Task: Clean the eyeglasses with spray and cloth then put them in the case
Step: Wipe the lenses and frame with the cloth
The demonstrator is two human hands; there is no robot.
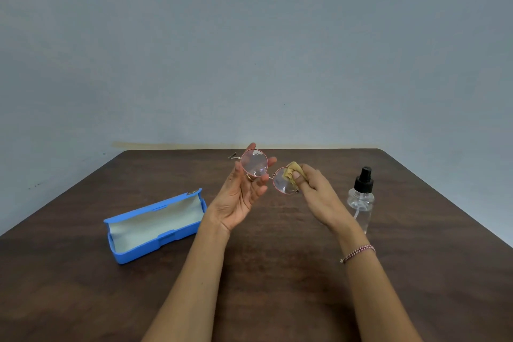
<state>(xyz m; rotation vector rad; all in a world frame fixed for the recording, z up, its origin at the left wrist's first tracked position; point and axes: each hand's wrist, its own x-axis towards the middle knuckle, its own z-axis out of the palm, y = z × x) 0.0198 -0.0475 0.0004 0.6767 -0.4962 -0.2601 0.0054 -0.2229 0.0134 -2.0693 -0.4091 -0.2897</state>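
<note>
Round eyeglasses (254,162) with a thin pink frame are held up above the table's middle. My left hand (241,194) grips them around the left lens, palm facing me. My right hand (313,189) pinches a small yellow cloth (293,171) against the right lens, thumb on top of the cloth. A blue glasses case (155,226) lies open on the table to the left, its pale lining showing and nothing inside. A clear spray bottle (361,200) with a black nozzle stands upright at the right, just behind my right wrist.
The dark brown wooden table (277,272) ends at a grey wall close behind the hands. A beaded bracelet (357,253) sits on my right wrist.
</note>
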